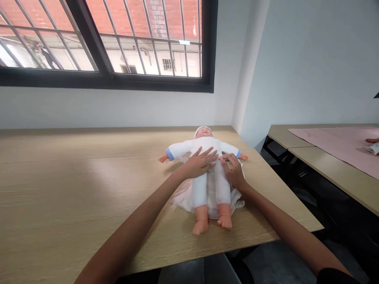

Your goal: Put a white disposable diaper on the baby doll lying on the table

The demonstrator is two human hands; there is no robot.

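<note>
A baby doll (pixel 199 193) in a white body suit with blue cuffs and a white cap lies on its back, its feet toward me and its arms spread. Under it lies a sheer pale pink and white cloth (pixel 184 197). My left hand (pixel 201 162) rests flat on the doll's belly with the fingers spread. At the doll's hip on the right, my right hand (pixel 233 169) has its fingers bent and pinched together against the white suit; what is between the fingertips is too small to make out.
The doll is on a light wooden table (pixel 74 189) against a wall with a barred window (pixel 154 39). Across a gap on the right, another table (pixel 331 165) bears a pink cloth (pixel 334 142) and part of another doll at the frame edge.
</note>
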